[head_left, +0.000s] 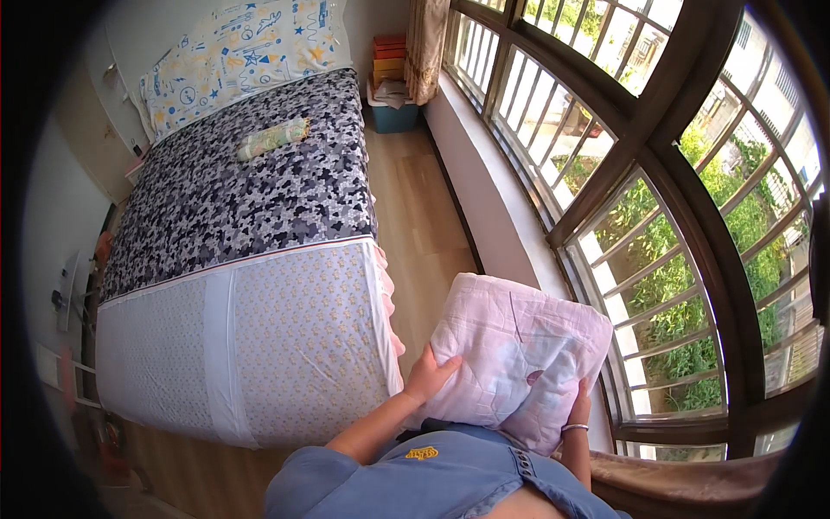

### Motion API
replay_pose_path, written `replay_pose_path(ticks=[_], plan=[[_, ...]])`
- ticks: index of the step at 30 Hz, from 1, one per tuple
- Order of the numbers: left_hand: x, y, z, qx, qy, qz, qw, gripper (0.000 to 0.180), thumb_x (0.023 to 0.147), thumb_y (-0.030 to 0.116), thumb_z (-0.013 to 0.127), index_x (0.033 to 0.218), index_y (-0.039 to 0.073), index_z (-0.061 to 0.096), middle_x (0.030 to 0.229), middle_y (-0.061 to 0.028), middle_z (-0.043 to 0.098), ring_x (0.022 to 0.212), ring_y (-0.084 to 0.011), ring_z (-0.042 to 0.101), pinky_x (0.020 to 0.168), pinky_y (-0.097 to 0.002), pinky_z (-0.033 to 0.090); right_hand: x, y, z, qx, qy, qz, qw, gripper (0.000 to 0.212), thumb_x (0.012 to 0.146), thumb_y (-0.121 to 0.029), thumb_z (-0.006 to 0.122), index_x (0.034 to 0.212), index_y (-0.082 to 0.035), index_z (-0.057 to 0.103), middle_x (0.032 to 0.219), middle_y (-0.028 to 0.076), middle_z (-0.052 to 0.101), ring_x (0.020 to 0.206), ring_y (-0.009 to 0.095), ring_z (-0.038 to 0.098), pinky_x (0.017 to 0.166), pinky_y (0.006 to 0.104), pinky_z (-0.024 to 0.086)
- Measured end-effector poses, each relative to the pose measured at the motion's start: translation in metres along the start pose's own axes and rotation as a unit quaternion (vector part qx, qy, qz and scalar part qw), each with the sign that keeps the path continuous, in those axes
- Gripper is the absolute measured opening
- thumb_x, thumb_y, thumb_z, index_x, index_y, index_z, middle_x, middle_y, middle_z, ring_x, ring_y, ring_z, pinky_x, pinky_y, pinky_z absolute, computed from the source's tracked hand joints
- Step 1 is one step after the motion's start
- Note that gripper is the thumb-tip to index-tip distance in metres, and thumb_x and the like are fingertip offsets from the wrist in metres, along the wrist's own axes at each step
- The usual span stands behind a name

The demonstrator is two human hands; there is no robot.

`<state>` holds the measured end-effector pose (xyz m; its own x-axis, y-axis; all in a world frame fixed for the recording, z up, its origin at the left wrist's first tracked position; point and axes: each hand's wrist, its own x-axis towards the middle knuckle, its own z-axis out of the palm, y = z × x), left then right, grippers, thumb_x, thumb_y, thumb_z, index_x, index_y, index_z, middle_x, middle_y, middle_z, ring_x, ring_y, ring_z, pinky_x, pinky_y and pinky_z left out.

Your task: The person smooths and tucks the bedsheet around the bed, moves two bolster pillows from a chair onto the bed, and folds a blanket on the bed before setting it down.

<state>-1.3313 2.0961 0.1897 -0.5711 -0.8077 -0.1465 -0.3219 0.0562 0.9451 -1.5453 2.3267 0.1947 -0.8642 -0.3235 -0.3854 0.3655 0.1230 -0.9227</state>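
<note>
A folded pale pink quilt (527, 337) with stitched lines, light blue patches and a small dark purple spot is held up in front of my body. My left hand (431, 375) grips its left edge, thumb lying on top and the other fingers hidden beneath. On the opposite edge, my right hand (578, 406) presses against the quilt's side, a bracelet on its wrist; its fingers show only in part. The quilt is apart from the bed, above the gap between bed and window.
Left is a bed (303, 337) with a grey-black patterned cover (216, 190), a white cloth and a rolled patterned bundle (272, 139). A patterned pillow (246, 56) stands at its head. Barred windows (635, 134) line the right. A teal bin (393, 118) sits in the far corner by a curtain (425, 52).
</note>
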Motion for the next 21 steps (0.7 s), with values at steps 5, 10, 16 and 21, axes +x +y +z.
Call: replay_pose_path(ticks=[5,10,16,21], plan=[[0.053,-0.006,0.016,0.005,0.034,-0.050,0.998,0.061,0.070,0.038,0.060,0.111,-0.001,0.038,0.097,-0.0225,0.054,0.091,-0.0341,0.053,0.077,-0.0359,0.041,0.087,-0.021,0.034,-0.069,-0.042,0.059,0.995,0.059,0.081,-0.045,0.042,0.105,0.009,0.048,0.090,0.015,0.057,0.076,0.020,0.057,0.067,0.0285,0.046],[0.087,0.004,-0.010,-0.037,0.139,-0.080,0.986,0.058,0.070,0.035,0.061,0.108,-0.004,0.040,0.096,-0.0212,0.054,0.090,-0.0302,0.054,0.077,-0.0334,0.041,0.147,-0.040,0.114,-0.113,-0.123,0.072,0.983,0.058,0.081,-0.042,0.043,0.106,0.010,0.047,0.092,0.015,0.057,0.079,0.018,0.056,0.068,0.0275,0.045],[0.142,-0.013,-0.052,-0.074,0.257,-0.082,0.960,0.055,0.071,0.032,0.061,0.106,-0.005,0.040,0.096,-0.0209,0.054,0.090,-0.0285,0.054,0.077,-0.0327,0.041,0.218,-0.064,0.230,-0.202,-0.201,0.040,0.958,0.058,0.081,-0.043,0.044,0.104,0.010,0.049,0.092,0.014,0.057,0.081,0.017,0.054,0.072,0.0265,0.043],[0.233,0.010,-0.105,-0.072,0.290,-0.086,0.951,0.055,0.070,0.035,0.062,0.105,-0.003,0.041,0.096,-0.0214,0.055,0.089,-0.0305,0.055,0.075,-0.0350,0.042,0.272,-0.084,0.327,-0.196,-0.216,0.022,0.956,0.060,0.080,-0.044,0.045,0.106,0.010,0.047,0.092,0.013,0.056,0.082,0.017,0.054,0.073,0.0270,0.042]])
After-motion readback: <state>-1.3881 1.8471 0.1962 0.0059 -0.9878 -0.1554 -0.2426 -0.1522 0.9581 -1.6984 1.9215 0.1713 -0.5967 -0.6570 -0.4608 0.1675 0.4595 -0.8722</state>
